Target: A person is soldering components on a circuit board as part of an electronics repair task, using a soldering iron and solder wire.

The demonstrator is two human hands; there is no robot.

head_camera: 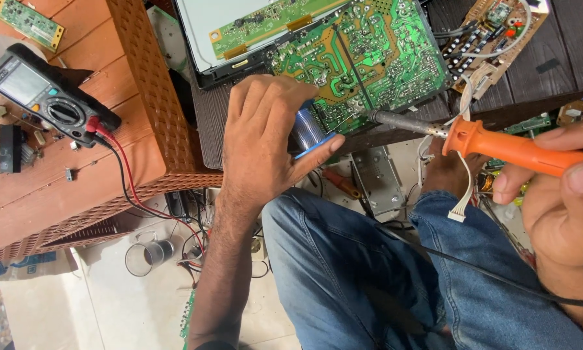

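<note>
Orange plastic forms the handle of the iron [499, 146], which the right hand [563, 194] holds with its fingers clamped around the grip at the right edge of the view. Its metal barrel runs left, and the tip meets the lower edge of the green board [362, 55] near a bare silver patch. That board lies solder side up on a dark slatted table [563, 39], partly over a flat panel [207, 26] with a narrow green strip along it.

The left hand [265, 142] rests at the board's near edge, fingers curled and thumb pressed under a blue spool [309, 129] of solder wire, gripping it; its fingertips touch the board.

On the wicker table [155, 97] to the left sits a black multimeter [45, 94] with 2 leads [126, 175], 1 red and 1 black, trailing down over the edge. A brown board [492, 39] with a white connector cable lies at the top right. Blue jeans [369, 272] fill the lower middle, with a black cord [473, 266] crossing them. A small tin can [147, 256] stands on the floor below.
</note>
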